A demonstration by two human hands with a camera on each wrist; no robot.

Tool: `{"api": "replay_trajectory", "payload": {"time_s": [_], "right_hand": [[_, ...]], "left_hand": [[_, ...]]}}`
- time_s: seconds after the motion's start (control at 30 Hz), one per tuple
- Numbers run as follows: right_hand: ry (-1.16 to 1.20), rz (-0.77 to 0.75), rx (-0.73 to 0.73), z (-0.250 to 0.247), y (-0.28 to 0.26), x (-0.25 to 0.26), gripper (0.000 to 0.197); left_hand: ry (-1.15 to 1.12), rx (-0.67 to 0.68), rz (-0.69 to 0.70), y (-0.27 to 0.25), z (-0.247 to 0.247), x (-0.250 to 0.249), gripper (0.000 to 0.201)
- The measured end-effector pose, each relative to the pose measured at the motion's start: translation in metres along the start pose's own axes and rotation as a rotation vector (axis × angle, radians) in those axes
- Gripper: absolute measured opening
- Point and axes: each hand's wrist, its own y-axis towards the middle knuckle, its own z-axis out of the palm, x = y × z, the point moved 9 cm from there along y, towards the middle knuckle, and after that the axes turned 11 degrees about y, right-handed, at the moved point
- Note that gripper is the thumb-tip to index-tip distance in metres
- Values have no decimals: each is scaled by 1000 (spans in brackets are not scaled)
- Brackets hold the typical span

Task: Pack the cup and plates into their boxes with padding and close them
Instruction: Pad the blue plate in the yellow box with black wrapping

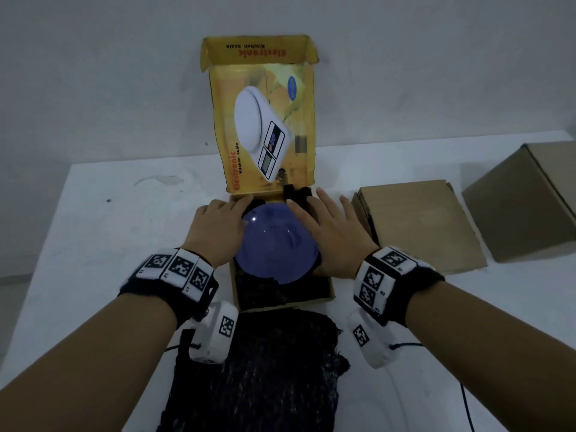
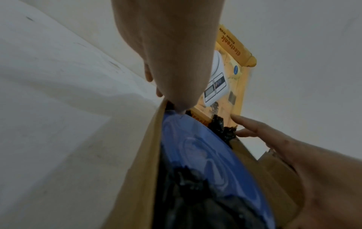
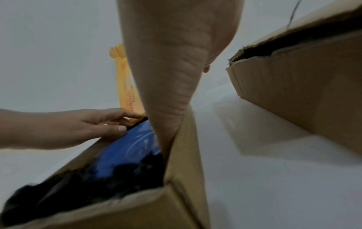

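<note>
Blue plate [image 1: 276, 244] sitting down in the open scale box [image 1: 327, 294] on black padding [image 1: 261, 291] — cushioned underneath, lid [image 1: 268, 132] propped up out of the way. Left hand [image 1: 218, 227] and right hand [image 1: 330, 227] flanking it, fingers straight and loosely apart, resting on the rim — probably centring it. More padding cloth [image 1: 265, 369] waiting just in front, likely for the top.
</note>
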Motion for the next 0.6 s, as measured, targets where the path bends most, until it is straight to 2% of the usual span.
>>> {"api": "replay_trajectory", "payload": {"time_s": [0.07, 0.1, 0.17, 0.2, 0.23, 0.27, 0.33, 0.4, 0.47, 0.53, 0.6], "right_hand": [[-33, -42, -102, -5, -11, 13, 99], [-18, -119, -225, -13, -18, 27, 86], [137, -346, -445, -24, -41, 59, 47], [247, -463, -439, -22, -54, 77, 33], [338, -545, -368, -15, -65, 95, 25], [399, -587, -236, -3, -73, 112, 24], [352, -611, 110, 42, -84, 135, 43], [204, -668, 275, 73, -93, 143, 55], [201, -710, 277, 76, -97, 146, 38], [295, -711, 188, 61, -98, 143, 18], [382, -668, 146, 41, -96, 136, 9]], "left_hand": [[-17, 53, 16, -9, 3, 0, 56], [-44, 50, 25, -13, 4, 0, 58], [-167, -19, 8, -25, 1, 4, 60], [-246, -53, -16, -32, 0, 7, 60], [-325, -70, -46, -38, 3, 10, 61], [-405, -72, -71, -45, 7, 13, 62], [-535, -44, -106, -54, 15, 17, 64], [-605, -7, -95, -60, 21, 14, 63], [-653, -5, -62, -63, 20, 10, 60], [-665, -3, -57, -63, 18, 10, 59], [-663, 7, -59, -60, 20, 11, 60]]}}
